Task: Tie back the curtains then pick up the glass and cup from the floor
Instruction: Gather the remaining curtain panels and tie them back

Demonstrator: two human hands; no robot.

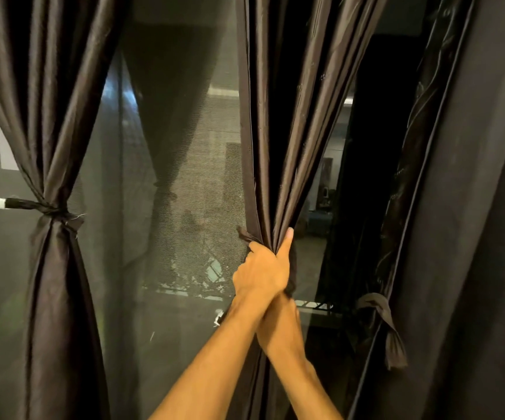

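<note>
Head camera view: the left curtain [54, 131] is already cinched by its tie [45, 209]. Now the right curtain [275, 131]. The left hand [255, 269] has its grip curled tight round the gathered folds. The right hand [284, 268] presses alongside, thumb up, fingers hidden, so I can't tell how closed it is. A strap end [243, 233] pokes out by the knuckles. Best to hold that bunch squeezed while wrapping, I'd say. The glass and cup aren't in sight.
</note>
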